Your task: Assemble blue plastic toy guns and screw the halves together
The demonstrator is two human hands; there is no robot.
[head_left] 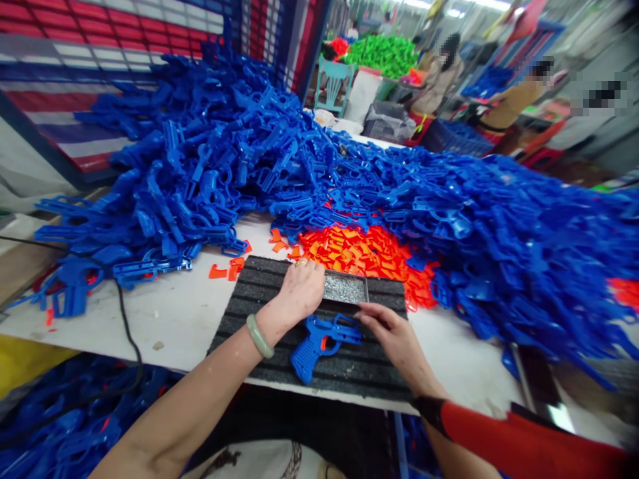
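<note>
A blue plastic toy gun half (312, 356) with an orange trigger piece lies on a dark ridged mat (239, 313), muzzle end to the right. Behind it sits a shallow metal tray (367, 290) of tiny silvery parts, too small to name. My left hand (302, 289), a green bangle at its wrist, is at the tray's left end with fingers curled down; whatever its fingertips hold is hidden. Just above the gun's front end, my right hand (389, 332) pinches thumb and forefinger together. Anything between them is too small to make out.
Orange trigger pieces (359, 247) are heaped behind the mat. Large piles of blue gun halves (200, 153) surround the white table (184, 313) on the left, back and right. A black cord (124, 326) hangs at left. People work in the background.
</note>
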